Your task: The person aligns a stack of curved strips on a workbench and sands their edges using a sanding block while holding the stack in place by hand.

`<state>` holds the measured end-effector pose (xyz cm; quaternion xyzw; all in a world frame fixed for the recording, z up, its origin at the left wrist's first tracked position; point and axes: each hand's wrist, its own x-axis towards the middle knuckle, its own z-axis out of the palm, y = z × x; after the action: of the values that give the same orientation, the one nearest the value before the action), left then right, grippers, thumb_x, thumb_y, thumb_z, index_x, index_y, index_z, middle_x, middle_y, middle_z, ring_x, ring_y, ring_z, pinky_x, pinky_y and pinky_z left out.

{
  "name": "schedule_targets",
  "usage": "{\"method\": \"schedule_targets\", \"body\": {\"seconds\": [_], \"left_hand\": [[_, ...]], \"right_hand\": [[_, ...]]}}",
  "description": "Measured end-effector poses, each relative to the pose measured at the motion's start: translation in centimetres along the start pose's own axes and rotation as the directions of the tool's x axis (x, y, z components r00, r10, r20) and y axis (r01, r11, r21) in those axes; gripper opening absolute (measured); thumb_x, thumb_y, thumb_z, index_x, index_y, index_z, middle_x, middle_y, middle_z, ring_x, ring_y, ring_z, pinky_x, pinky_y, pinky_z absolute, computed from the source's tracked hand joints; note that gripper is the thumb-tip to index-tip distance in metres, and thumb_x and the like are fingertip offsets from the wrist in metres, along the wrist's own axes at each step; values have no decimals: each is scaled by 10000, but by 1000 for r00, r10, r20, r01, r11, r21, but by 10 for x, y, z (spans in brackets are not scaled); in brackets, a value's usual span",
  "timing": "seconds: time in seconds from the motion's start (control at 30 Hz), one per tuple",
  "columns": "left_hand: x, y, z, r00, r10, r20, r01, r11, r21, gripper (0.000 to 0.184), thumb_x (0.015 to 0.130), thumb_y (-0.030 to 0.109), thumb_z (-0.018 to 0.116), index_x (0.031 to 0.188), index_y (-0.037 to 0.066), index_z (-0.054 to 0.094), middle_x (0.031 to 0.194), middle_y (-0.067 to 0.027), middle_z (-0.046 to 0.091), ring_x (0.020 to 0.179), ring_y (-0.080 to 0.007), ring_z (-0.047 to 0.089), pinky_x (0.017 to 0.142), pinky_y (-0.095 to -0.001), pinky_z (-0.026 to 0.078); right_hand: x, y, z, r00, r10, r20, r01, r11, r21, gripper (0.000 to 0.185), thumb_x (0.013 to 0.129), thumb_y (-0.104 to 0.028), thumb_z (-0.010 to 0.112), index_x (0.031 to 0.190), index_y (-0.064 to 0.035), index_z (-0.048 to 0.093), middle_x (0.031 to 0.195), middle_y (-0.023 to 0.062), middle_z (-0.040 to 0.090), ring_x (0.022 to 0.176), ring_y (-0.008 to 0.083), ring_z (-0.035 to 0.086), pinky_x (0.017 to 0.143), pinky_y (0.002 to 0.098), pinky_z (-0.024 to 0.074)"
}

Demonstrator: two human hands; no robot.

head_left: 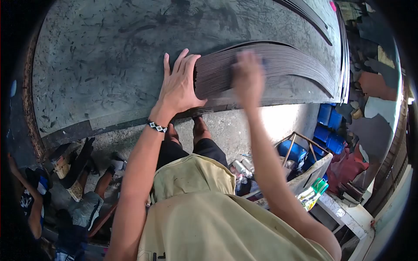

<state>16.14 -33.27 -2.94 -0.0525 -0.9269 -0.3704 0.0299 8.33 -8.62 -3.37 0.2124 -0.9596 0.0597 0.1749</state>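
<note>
A stack of long, thin dark grey-brown strips (pixel 287 61) lies fanned out on the worn grey tabletop (pixel 113 52), curving away to the right. At its left end is my left hand (pixel 179 85), thumb at the near edge and index finger at the far edge, gripping it. The other left fingers stick out, spread. Over the middle of the strips, my right hand (pixel 248 76) is blurred by motion, its fingers curled. Something dark shows at its sides, too smeared to name. The strips beside that hand have a darker patch.
More dark strips (pixel 307 17) lie at the table's far right. Below the near edge stand a framed bin (pixel 305 174) and blue containers (pixel 328 116). Leather-like scraps (pixel 370 126) pile up at right. Another person's arm (pixel 26 187) and legs show at lower left.
</note>
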Motion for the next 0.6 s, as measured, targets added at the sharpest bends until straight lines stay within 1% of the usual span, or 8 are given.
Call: {"method": "schedule_targets", "body": {"seconds": [0.03,0.1,0.17,0.2,0.37,0.43,0.53,0.6], "left_hand": [[-1,-1,3,1000,21,2,-21,999,-28,1312,642,441,1018,1679,88,297,1672,-158,450,1691,-357,262,1360,-730,65],[0,-5,8,1000,24,-13,-24,1000,-6,1298,651,412,1017,1679,86,295,1677,-158,444,1697,-347,249,1363,-729,53],[-1,0,4,1000,24,6,-24,999,-21,1299,649,402,1019,1679,85,294,1678,-159,442,1696,-346,251,1366,-724,48],[-1,0,5,1000,18,10,-18,1000,-10,1297,647,400,1023,1675,85,298,1682,-158,440,1698,-346,247,1376,-708,39],[-2,-1,2,1000,15,23,-15,1000,12,1372,645,446,1024,1712,79,243,1690,-153,446,1687,-320,287,1387,-685,59],[-1,2,5,1000,10,1,-10,1000,-12,1446,642,454,1026,1746,68,177,1688,-148,457,1666,-315,334,1389,-678,68],[0,2,3,1000,-8,3,8,999,-45,1613,618,463,1041,1794,47,19,1669,-137,494,1600,-329,443,1386,-666,78],[-1,3,5,1000,17,-15,-18,1000,-24,1620,614,470,1045,1794,44,19,1657,-139,510,1595,-325,448,1382,-669,82]], "right_hand": [[-14,-54,-19,988,-99,118,74,978,196,547,982,-164,758,1526,-160,698,1710,70,554,1610,395,462,1305,602,357],[-25,-84,-33,957,-206,205,131,935,329,559,944,-131,748,1501,-157,711,1652,74,612,1578,336,515,1302,542,384],[5,-11,-32,965,-199,172,173,972,157,489,983,-117,713,1471,-146,727,1618,83,642,1558,313,538,1286,520,411],[13,50,-11,987,-155,48,148,982,120,476,1017,-112,687,1492,-134,703,1610,94,648,1545,327,548,1270,527,425],[15,33,24,995,-20,-99,16,999,-37,544,1028,-120,670,1570,-117,624,1688,123,563,1571,367,506,1300,534,388],[-10,-84,-3,991,-115,75,99,978,185,574,1006,-118,674,1578,-131,621,1697,125,547,1585,378,484,1317,544,369],[8,-46,-20,962,-179,208,134,967,216,611,983,-115,682,1590,-119,609,1691,142,545,1590,376,479,1318,544,370],[37,50,2,980,-123,157,141,984,-105,478,1042,-114,640,1512,-28,643,1604,190,625,1561,371,521,1260,530,430]]}}
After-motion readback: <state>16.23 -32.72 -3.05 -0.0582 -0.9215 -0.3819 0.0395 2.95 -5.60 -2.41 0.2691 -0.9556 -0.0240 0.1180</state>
